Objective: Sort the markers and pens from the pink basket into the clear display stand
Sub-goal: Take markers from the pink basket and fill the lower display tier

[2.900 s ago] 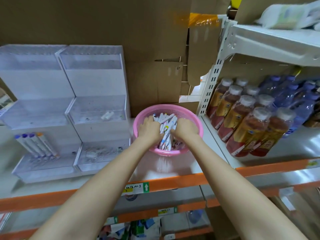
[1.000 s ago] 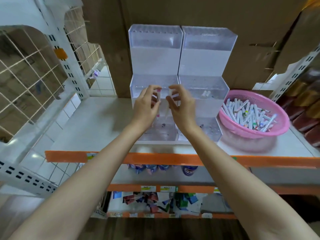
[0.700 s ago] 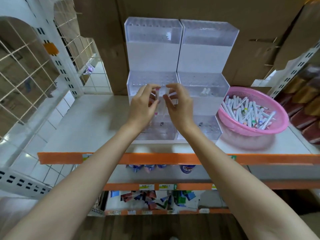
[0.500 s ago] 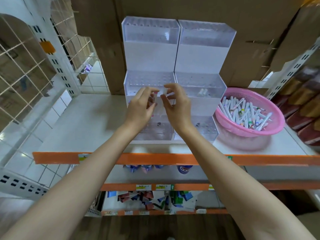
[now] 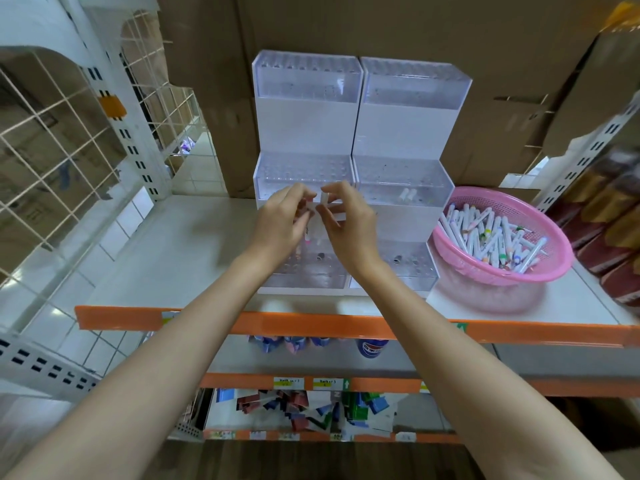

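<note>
The clear stepped display stand (image 5: 356, 133) stands on the white shelf, in two columns of three tiers. My left hand (image 5: 282, 223) and my right hand (image 5: 348, 223) meet in front of its left column, level with the middle tier. Between them they pinch a white marker (image 5: 313, 211) that hangs down, its pink end low by my left palm. To the right sits the pink basket (image 5: 498, 271), with several white markers (image 5: 491, 237) heaped in it. Two white caps or markers (image 5: 408, 195) lie in the right middle tier.
A white wire grid panel (image 5: 69, 140) closes the shelf's left side. Brown cardboard boxes (image 5: 381, 26) stand behind the stand. An orange shelf edge (image 5: 311, 322) runs below my wrists. Dark drink bottles (image 5: 609, 237) crowd the far right. Packets lie on a lower shelf (image 5: 304, 410).
Both hands left the basket and came to the stand's left column with a marker. Over the last second they stayed there, fingers shifting slightly on the marker as the view drifted.
</note>
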The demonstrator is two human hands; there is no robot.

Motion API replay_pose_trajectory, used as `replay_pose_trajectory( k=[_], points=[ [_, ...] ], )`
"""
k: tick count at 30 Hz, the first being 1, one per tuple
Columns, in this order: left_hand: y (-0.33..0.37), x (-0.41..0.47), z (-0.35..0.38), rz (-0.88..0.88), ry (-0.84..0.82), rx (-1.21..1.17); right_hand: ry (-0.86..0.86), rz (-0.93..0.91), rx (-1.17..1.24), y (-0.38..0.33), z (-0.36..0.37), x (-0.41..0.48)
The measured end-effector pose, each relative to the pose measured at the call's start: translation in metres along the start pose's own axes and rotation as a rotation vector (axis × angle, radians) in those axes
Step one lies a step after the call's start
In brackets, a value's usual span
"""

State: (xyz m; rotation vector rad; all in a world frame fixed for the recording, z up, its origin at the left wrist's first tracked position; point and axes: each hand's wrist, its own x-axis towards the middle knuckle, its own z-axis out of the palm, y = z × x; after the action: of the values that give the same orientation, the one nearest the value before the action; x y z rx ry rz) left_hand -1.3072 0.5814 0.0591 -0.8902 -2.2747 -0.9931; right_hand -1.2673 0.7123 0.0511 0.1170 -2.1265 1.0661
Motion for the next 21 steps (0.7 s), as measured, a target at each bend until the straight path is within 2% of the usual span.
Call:
replay_pose_trajectory(
  k=[10, 21],
  points=[
    [-0.006, 0.002, 0.0, 0.046, 0.018, 0.325, -0.035, 0.008, 0.01, 0.002, 0.001, 0.001],
    [-0.009, -0.005, 0.003, 0.119, 0.002, 0.376, -0.034, 0.041, -0.014, 0.006, 0.001, -0.002]
  ],
)
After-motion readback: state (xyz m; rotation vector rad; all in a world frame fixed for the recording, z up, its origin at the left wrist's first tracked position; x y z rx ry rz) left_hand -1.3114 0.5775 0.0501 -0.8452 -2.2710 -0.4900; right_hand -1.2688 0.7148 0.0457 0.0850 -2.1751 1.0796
